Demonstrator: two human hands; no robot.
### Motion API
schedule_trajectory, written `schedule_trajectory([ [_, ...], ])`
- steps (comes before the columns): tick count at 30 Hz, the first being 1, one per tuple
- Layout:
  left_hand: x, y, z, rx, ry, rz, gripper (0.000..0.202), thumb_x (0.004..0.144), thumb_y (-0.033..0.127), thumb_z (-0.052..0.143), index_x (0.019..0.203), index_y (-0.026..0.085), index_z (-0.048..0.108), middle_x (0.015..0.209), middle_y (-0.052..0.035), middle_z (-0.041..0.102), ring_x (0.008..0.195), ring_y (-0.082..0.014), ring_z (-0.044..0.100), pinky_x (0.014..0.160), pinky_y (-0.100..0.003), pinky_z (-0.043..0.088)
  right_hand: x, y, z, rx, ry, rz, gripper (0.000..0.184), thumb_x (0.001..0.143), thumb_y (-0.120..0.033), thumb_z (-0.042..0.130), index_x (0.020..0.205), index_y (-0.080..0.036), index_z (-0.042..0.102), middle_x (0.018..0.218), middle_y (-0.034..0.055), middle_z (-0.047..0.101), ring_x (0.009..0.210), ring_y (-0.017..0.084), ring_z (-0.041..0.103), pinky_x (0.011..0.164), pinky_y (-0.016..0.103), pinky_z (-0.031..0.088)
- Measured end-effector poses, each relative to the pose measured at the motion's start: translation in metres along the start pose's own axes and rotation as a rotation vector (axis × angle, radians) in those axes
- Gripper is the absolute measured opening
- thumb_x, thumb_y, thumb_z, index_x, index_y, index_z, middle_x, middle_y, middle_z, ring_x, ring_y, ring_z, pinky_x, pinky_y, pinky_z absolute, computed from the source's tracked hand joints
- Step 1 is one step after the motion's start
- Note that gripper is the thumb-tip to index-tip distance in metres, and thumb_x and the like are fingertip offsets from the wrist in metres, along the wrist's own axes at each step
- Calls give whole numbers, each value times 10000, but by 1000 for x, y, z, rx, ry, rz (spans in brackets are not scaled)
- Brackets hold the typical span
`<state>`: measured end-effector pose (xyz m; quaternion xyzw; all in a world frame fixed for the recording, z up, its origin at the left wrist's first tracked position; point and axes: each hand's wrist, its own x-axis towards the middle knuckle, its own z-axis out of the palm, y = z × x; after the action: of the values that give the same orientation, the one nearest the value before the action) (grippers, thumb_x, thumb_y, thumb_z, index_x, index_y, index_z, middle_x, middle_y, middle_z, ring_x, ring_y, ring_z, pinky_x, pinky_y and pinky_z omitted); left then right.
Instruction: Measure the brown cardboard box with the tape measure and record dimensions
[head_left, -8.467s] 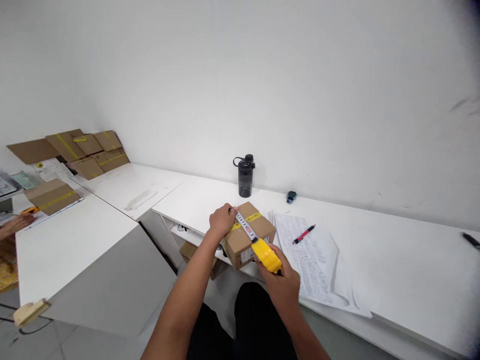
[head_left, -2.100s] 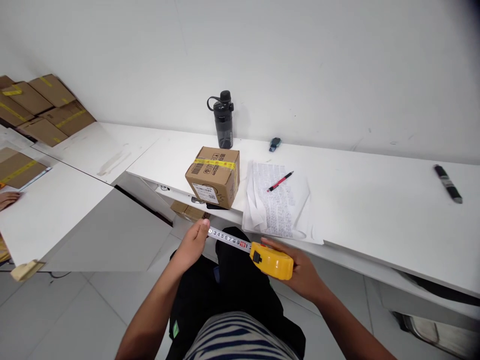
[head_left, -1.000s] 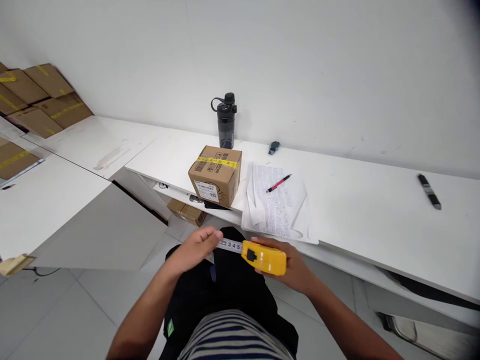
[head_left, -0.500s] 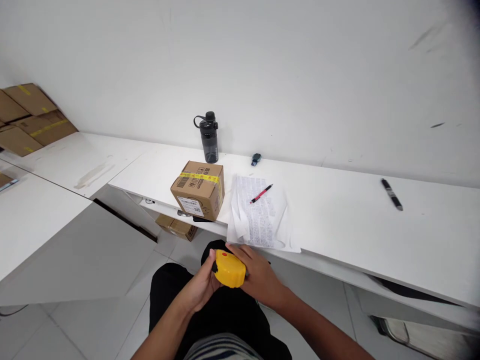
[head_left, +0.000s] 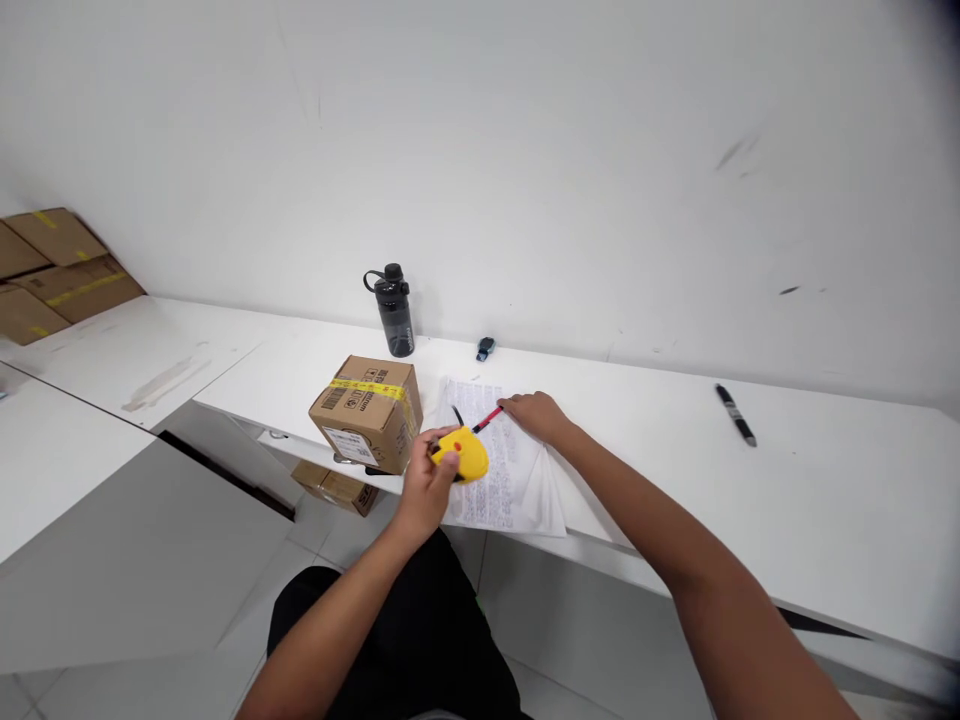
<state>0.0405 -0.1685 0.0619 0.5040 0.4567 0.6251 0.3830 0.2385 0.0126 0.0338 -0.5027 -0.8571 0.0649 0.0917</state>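
My left hand [head_left: 426, 490] is wrapped around a yellow tape measure [head_left: 466, 455] with a red button, held over the front part of the written paper sheets [head_left: 487, 500]. A short dark strip [head_left: 457, 415] stands up beside its upper edge. On the sheets lies a red and black pen [head_left: 489, 418]. The fingers of my right hand [head_left: 534, 412] are closed on the pen's far end, which they hide. Just left of the tape measure stands a cardboard box [head_left: 367, 410] with yellow tape and a white label.
A dark water bottle [head_left: 395, 315] and a small dark blue object [head_left: 485, 348] stand near the wall. Far right on the white desk [head_left: 645, 420] lies a black marker [head_left: 735, 415]. Stacked cartons [head_left: 64, 270] are at far left, and another carton [head_left: 335, 488] sits below the desk.
Both hands have moved forward from above my lap to over the desk. My right hand has let go of the tape measure and reached the pen; the view has shifted slightly.
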Motion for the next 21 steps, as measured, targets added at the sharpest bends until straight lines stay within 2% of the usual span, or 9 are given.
schedule_trajectory([
  [2, 23, -18, 11, 183, -114, 124, 380, 844, 403, 602, 1166, 222, 513, 1303, -102, 562, 1213, -226, 523, 1017, -387, 418, -4, 1, 4, 19, 60, 28, 258, 933, -234, 454, 1127, -182, 616, 944, 130, 701, 841, 230, 649, 727, 318, 409],
  [4, 41, -34, 19, 343, -226, 180, 380, 849, 349, 599, 1200, 234, 511, 1354, -90, 527, 1264, -225, 485, 1068, -388, 371, -20, -1, 7, 44, 133, 82, 343, 989, -291, 308, 1167, -160, 570, 927, 125, 695, 816, 217, 645, 696, 307, 422],
  [6, 54, -46, 22, 442, -310, 176, 373, 851, 336, 594, 1205, 240, 521, 1361, -81, 524, 1268, -231, 484, 1084, -387, 353, -42, -7, 10, 138, 207, 115, 442, 1009, -351, 179, 1154, -156, 548, 889, 97, 687, 780, 190, 640, 669, 282, 440],
  [8, 61, -55, 21, 471, -341, 122, 374, 857, 346, 583, 1213, 246, 525, 1346, -77, 535, 1244, -237, 505, 1062, -389, 377, -63, -15, 16, 382, 264, 75, 458, 1002, -422, 186, 1038, -177, 572, 853, 61, 677, 776, 172, 637, 683, 262, 459],
  [10, 65, -63, 18, 443, -334, 55, 376, 866, 361, 570, 1222, 252, 520, 1322, -73, 550, 1202, -235, 534, 1021, -383, 415, -81, -22, 22, 690, 266, 2, 420, 979, -473, 272, 920, -200, 586, 832, 35, 672, 794, 170, 638, 729, 262, 468],
  [12, 67, -71, 15, 386, -304, 8, 374, 871, 373, 563, 1221, 249, 511, 1301, -76, 559, 1160, -223, 556, 979, -369, 446, -92, -25, 29, 879, 208, -12, 394, 955, -493, 334, 879, -211, 599, 824, 21, 667, 770, 168, 634, 733, 270, 469],
  [17, 69, -86, 7, 186, -151, -80, 347, 890, 398, 534, 1174, 207, 476, 1286, -111, 552, 1120, -194, 570, 929, -338, 474, -96, -21, 38, 938, 121, 155, 333, 911, -484, 425, 981, -227, 624, 676, -11, 619, 663, 171, 597, 616, 276, 448],
  [19, 70, -87, 6, 149, -135, -103, 344, 888, 413, 537, 1153, 202, 477, 1273, -116, 558, 1116, -192, 569, 928, -335, 475, -95, -21, 37, 943, 127, 216, 338, 900, -485, 438, 910, -220, 647, 614, -13, 595, 622, 174, 581, 599, 283, 442],
  [21, 72, -87, 5, 138, -153, -116, 351, 887, 422, 540, 1154, 203, 480, 1279, -116, 553, 1117, -193, 567, 930, -338, 474, -94, -22, 34, 930, 141, 257, 392, 890, -511, 441, 741, -211, 645, 594, 6, 598, 605, 179, 578, 602, 295, 443],
])
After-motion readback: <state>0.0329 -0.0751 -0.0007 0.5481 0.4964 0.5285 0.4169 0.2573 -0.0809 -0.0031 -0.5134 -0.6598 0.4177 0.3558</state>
